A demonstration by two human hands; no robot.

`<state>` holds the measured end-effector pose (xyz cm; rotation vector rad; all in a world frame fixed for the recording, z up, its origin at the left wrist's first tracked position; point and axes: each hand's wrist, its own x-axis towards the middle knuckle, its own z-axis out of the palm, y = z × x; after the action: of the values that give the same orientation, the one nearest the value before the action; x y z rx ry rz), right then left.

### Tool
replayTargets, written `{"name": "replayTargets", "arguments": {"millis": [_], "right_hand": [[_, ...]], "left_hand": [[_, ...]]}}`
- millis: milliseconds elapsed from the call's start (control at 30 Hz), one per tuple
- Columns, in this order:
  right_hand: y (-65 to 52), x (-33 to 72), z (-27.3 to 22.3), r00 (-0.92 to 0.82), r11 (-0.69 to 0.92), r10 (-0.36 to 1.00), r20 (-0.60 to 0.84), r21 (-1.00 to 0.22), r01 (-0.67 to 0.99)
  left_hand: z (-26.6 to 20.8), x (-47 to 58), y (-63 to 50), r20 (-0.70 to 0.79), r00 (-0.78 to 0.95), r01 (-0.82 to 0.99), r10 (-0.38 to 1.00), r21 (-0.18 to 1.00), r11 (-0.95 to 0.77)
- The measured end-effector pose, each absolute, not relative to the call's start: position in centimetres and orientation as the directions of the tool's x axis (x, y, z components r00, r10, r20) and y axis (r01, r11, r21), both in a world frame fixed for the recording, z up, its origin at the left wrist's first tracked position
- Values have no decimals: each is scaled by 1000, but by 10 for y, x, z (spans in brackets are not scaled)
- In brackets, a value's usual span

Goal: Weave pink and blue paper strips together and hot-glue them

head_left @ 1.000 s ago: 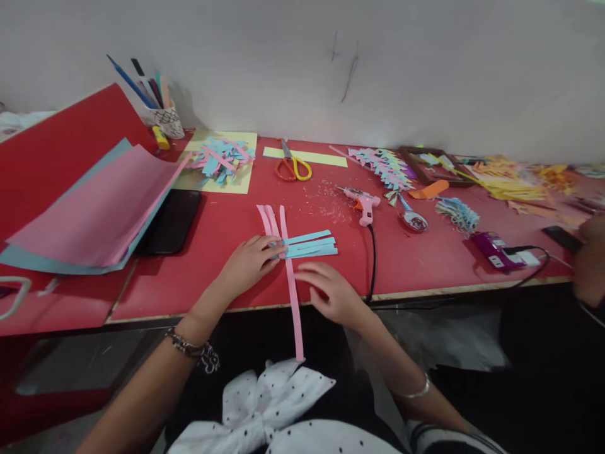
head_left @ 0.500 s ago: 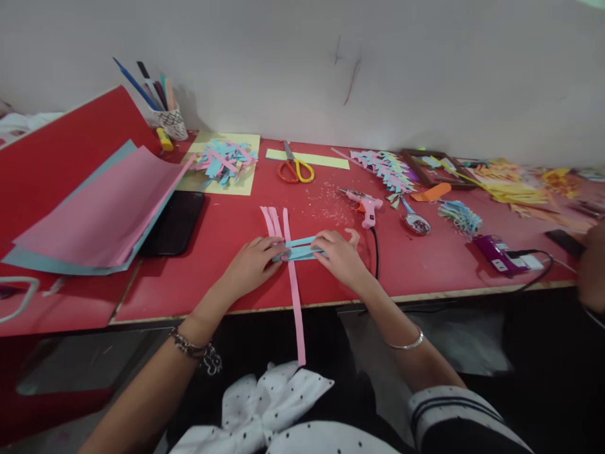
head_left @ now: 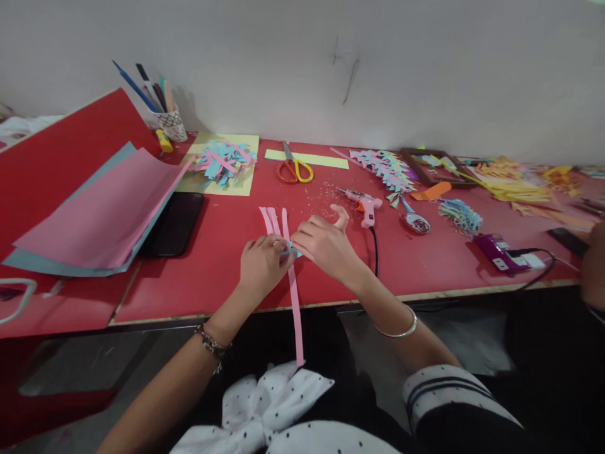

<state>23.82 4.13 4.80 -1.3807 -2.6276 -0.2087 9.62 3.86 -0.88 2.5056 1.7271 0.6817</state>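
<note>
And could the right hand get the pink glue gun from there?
Probably yes: the pink glue gun lies near the right hand, nothing standing between them, though that hand is busy at the blue strips.

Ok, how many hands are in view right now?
3: the left hand and right hand, both at the blue strips, plus another person's hand, cut off at the right edge. Others may be out of frame.

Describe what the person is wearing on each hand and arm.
Both the left hand and right hand are ungloved. The left wrist has a dark bracelet with a dangling charm; the right forearm has a silvery bangle and a black sleeve with a white, dark-striped cuff.
</note>
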Motion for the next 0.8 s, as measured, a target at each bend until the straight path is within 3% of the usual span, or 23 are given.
{"name": "replayTargets", "arguments": {"millis": [167,367,800], "right_hand": [[45,252,48,-513,522,836,195,4,853],[55,267,30,-399,422,902,164,-139,896],[66,264,17,-337,326,941,-17,-211,921]], "left_hand": [[-8,96,38,306,300,889,903,255,-381],[-4,95,38,282,317,885,905,255,-390],[-7,93,40,275,258,890,926,305,-338]]}}
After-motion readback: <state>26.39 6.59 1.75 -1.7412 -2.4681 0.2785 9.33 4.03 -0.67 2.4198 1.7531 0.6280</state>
